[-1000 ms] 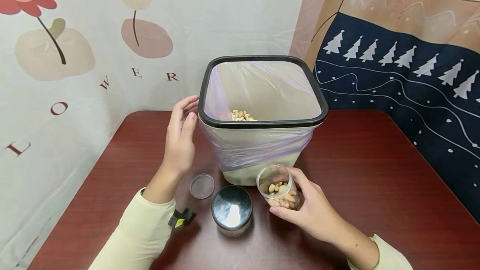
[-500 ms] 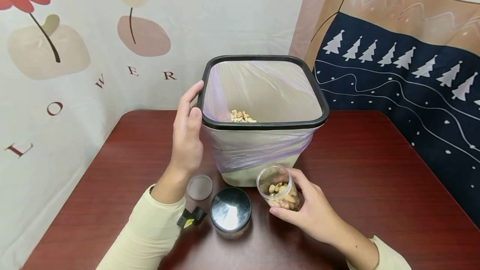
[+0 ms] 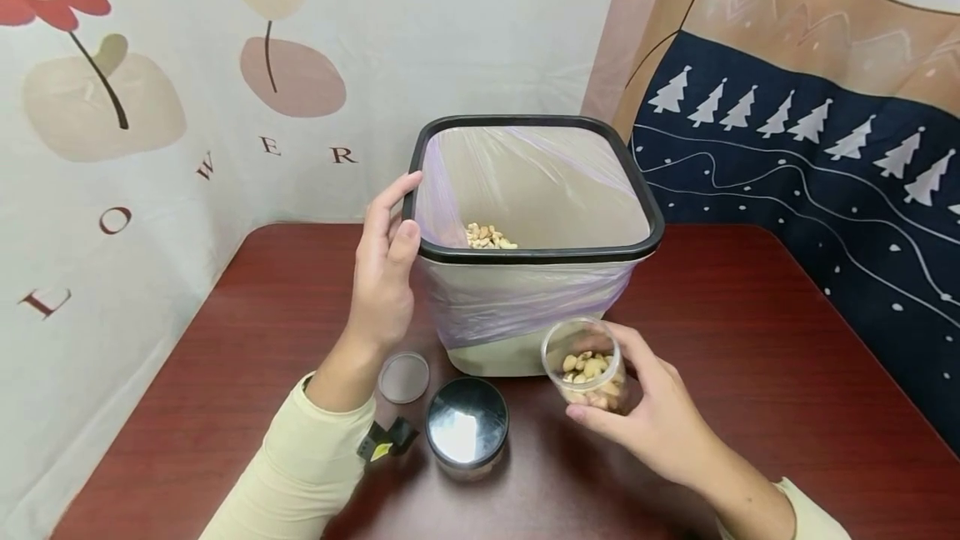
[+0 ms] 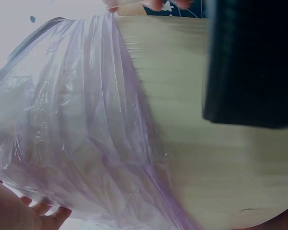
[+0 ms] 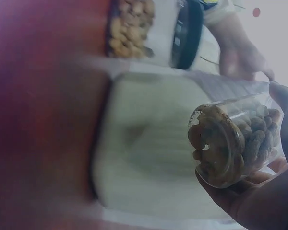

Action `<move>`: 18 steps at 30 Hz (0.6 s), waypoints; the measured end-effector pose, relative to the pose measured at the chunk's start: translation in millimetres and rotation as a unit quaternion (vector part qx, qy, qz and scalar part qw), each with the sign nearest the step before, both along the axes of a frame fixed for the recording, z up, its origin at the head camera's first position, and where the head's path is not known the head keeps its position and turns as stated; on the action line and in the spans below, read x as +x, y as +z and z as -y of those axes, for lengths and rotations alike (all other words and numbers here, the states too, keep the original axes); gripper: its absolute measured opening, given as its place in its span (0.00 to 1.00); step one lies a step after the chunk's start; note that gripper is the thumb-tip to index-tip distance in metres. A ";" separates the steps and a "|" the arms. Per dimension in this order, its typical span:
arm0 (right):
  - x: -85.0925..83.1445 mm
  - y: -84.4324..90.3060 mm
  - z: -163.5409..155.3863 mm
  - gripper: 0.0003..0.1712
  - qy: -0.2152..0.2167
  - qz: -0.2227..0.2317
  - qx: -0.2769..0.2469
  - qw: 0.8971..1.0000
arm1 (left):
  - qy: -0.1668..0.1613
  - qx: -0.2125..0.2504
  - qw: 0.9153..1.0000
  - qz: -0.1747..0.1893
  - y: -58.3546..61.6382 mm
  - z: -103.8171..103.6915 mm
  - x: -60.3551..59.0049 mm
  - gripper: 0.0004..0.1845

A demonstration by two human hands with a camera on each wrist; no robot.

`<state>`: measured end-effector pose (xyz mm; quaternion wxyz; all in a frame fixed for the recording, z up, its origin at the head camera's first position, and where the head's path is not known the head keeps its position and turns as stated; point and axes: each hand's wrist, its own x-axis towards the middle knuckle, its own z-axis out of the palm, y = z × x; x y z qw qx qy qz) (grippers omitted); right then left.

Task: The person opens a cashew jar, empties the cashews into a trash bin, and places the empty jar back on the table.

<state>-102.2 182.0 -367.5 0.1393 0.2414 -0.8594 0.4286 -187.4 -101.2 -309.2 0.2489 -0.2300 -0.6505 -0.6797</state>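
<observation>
While left hand (image 3: 381,294), fingers relaxed, touches bin (image 3: 517,298), right hand (image 3: 667,415) grips nut jar (image 3: 576,340) between side edges of table (image 3: 757,340).

I can't see how deep the nuts (image 3: 490,237) lie behind the front of the bin (image 3: 540,255); a black lid (image 3: 467,423) masks most of its jar (image 3: 471,472); the right sleeve (image 3: 813,515) runs off below.

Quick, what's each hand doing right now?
Left hand: open, fingers against the bin's rim.
Right hand: closed around a clear jar with nuts in it.
</observation>
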 end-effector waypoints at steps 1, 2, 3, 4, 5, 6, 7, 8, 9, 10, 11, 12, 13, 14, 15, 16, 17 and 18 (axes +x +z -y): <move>0.1 4.1 -2.8 0.49 -0.003 -0.003 0.000 1.000 | 0.004 -0.004 1.000 0.001 -0.1 -0.1 0.2 0.32; 0.2 8.4 -5.7 0.49 -0.005 -0.006 -0.001 1.000 | 0.008 -0.007 1.000 0.002 -0.1 -0.2 0.3 0.32; 0.1 12.7 -8.7 0.50 -0.007 -0.010 0.000 1.000 | 0.014 -0.013 1.000 0.003 0.2 -0.1 0.5 0.32; 0.1 17.2 -11.8 0.50 -0.009 -0.015 0.000 1.000 | 0.019 -0.016 1.000 0.003 -0.1 0.0 0.7 0.32; -0.1 21.8 -14.8 0.50 -0.011 -0.021 0.001 1.000 | 0.024 -0.020 1.000 0.004 -0.2 0.2 0.9 0.32; -0.3 26.2 -17.9 0.51 -0.014 -0.028 0.003 1.000 | 0.028 -0.023 0.999 0.004 0.1 0.4 1.2 0.32; -0.4 30.6 -21.0 0.52 -0.018 -0.033 0.005 0.999 | 0.031 -0.026 0.999 0.003 0.2 0.7 1.1 0.32; -0.5 35.0 -24.0 0.52 -0.023 -0.039 0.007 0.999 | 0.035 -0.030 0.999 0.000 0.4 1.1 0.9 0.32; -0.7 39.4 -26.9 0.53 -0.026 -0.045 0.008 0.999 | 0.041 -0.036 0.999 -0.004 0.7 1.6 0.6 0.33; -1.0 43.9 -29.7 0.53 -0.030 -0.049 0.009 0.998 | 0.045 -0.040 0.998 -0.008 0.8 2.2 0.3 0.33; -1.3 48.1 -32.4 0.53 -0.036 -0.052 0.011 0.998 | 0.050 -0.044 0.998 -0.014 0.9 2.8 0.1 0.33; -1.6 52.4 -34.9 0.53 -0.041 -0.055 0.011 0.998 | 0.055 -0.047 0.997 -0.019 1.3 3.3 0.1 0.33; -1.9 57.0 -37.3 0.52 -0.044 -0.055 0.011 0.997 | 0.060 -0.050 0.997 -0.024 1.9 3.8 0.5 0.32; -2.2 61.5 -39.4 0.52 -0.049 -0.056 0.012 0.997 | 0.063 -0.051 0.996 -0.031 2.4 4.1 1.1 0.31; -2.5 65.9 -41.5 0.52 -0.054 -0.057 0.013 0.997 | 0.065 -0.050 0.996 -0.037 3.0 4.1 1.7 0.30; -2.9 70.3 -43.5 0.51 -0.061 -0.058 0.016 0.996 | 0.065 -0.048 0.996 -0.043 3.6 3.8 2.5 0.28; -3.4 74.7 -45.1 0.51 -0.066 -0.060 0.015 0.996 | 0.064 -0.045 0.996 -0.051 4.2 3.4 3.3 0.25; -4.0 79.3 -46.5 0.51 -0.071 -0.064 0.016 0.995 | 0.065 -0.042 0.995 -0.059 5.0 2.8 4.1 0.24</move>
